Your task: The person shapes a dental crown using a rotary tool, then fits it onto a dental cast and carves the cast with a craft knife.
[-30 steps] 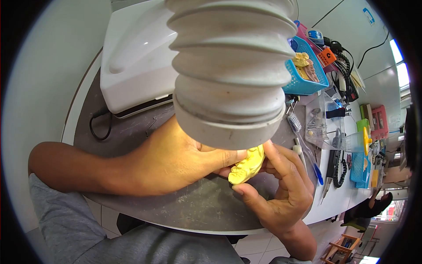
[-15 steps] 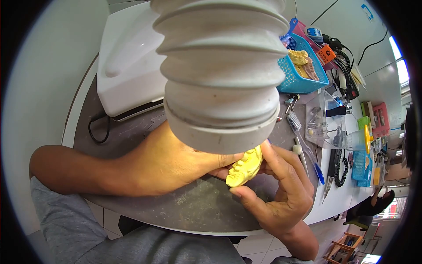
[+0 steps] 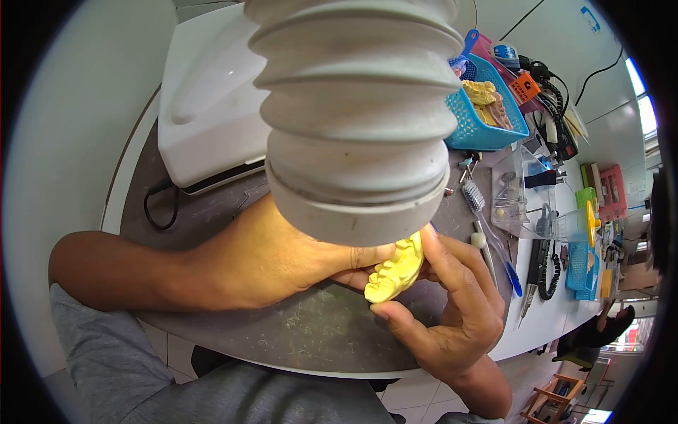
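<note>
A yellow dental model (image 3: pixel 397 272) with a row of teeth is held between both hands, just below the rim of a white ribbed hose (image 3: pixel 357 141). My left hand (image 3: pixel 311 251) comes in from the left, its thumb against the model's upper left side; the hose hides part of this hand. My right hand (image 3: pixel 452 297) grips from the right, with the thumb at the model's lower end and the index finger along its upper right edge. The model's underside is hidden.
A white machine (image 3: pixel 205 106) stands at the upper left. Right of the hose are a blue basket (image 3: pixel 487 131) of dental models, a brush (image 3: pixel 473 194), a clear box (image 3: pixel 519 212) and a handpiece (image 3: pixel 528 293). A person (image 3: pixel 593 336) is far off at the right.
The model has shifted very slightly, and the left thumb shows a little more on its upper side. Both hands keep their hold.
</note>
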`<state>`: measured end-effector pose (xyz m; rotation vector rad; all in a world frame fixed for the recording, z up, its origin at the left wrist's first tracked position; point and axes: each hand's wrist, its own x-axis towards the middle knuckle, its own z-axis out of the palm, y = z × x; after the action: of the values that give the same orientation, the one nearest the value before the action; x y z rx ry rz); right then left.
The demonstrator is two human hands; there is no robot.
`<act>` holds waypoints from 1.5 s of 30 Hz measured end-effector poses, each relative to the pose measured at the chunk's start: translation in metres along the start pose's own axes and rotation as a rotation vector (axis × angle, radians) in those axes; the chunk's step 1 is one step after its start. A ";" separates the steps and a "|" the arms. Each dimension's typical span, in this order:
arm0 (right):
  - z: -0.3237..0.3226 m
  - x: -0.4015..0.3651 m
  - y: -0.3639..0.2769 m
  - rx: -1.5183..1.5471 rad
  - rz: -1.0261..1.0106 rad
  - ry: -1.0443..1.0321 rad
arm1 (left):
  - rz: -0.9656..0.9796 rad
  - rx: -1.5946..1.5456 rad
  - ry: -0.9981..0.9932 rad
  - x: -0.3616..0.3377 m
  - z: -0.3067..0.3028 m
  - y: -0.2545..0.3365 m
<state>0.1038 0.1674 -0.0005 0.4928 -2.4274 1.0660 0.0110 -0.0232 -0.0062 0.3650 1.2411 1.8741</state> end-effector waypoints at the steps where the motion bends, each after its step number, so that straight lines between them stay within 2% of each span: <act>1: 0.000 0.000 0.000 0.005 -0.001 0.002 | 0.000 0.000 0.000 0.000 0.000 0.000; 20: -0.003 -0.001 0.004 0.090 0.036 -0.010 | -0.052 0.001 -0.063 0.001 -0.002 0.008; 22: -0.008 -0.003 0.003 0.109 0.102 -0.123 | -0.088 -0.016 -0.083 0.001 -0.002 0.007; 32: -0.008 -0.006 0.001 0.101 0.142 -0.128 | -0.095 0.031 -0.084 -0.001 -0.002 0.012; 38: -0.007 -0.009 0.000 0.128 0.204 -0.126 | -0.127 0.099 -0.090 -0.001 -0.002 0.018; 40: -0.008 -0.010 -0.001 0.194 0.284 -0.126 | -0.141 0.119 -0.093 -0.001 -0.002 0.018; 41: -0.005 -0.009 0.001 0.193 0.283 -0.127 | -0.125 0.120 -0.098 -0.001 -0.003 0.018; 43: 0.001 -0.006 0.009 0.194 0.136 0.007 | -0.108 0.120 -0.104 -0.001 -0.003 0.017; 45: 0.002 -0.005 0.008 0.201 0.144 0.009 | -0.116 0.110 -0.097 -0.001 -0.003 0.017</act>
<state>0.1040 0.1718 -0.0091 0.3806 -2.3895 1.3792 0.0018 -0.0281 0.0072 0.4295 1.2753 1.6754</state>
